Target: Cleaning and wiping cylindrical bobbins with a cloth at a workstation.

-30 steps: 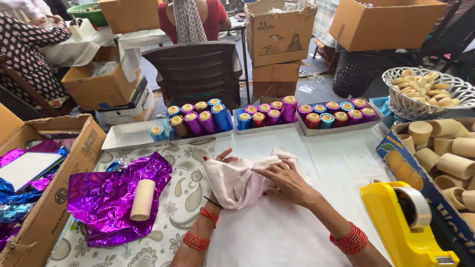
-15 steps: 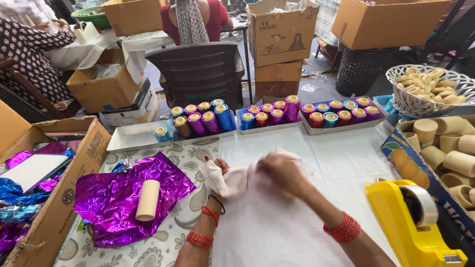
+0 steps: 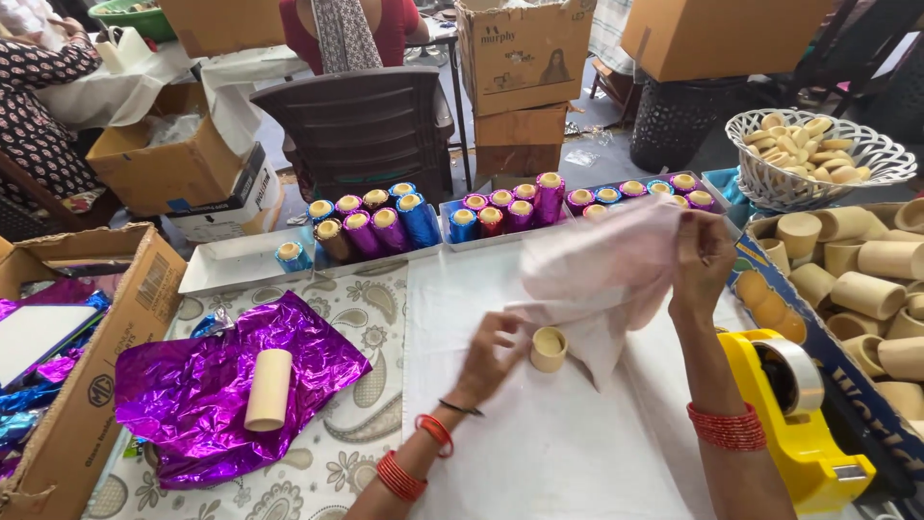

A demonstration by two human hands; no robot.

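Observation:
My right hand (image 3: pixel 701 258) holds a pale pink cloth (image 3: pixel 597 279) lifted above the white sheet (image 3: pixel 568 443). My left hand (image 3: pixel 493 354) pinches the cloth's lower edge beside a small cream cardboard tube (image 3: pixel 549 349) standing upright on the sheet. Both wrists wear red bangles. A second, longer cream tube (image 3: pixel 269 389) lies on a crumpled purple foil sheet (image 3: pixel 207 385) to the left.
White trays of foil-wrapped tubes (image 3: pixel 462 220) line the far side. A yellow tape dispenser (image 3: pixel 791 414) sits at the right, beside a box of bare tubes (image 3: pixel 871 289) and a white basket (image 3: pixel 818 159). A cardboard box of foil (image 3: pixel 67 356) stands left. A person sits beyond a dark chair (image 3: pixel 361 130).
The cloth lay bunched on the sheet under both hands; now my right hand has raised it up and right, uncovering the small tube next to my left hand.

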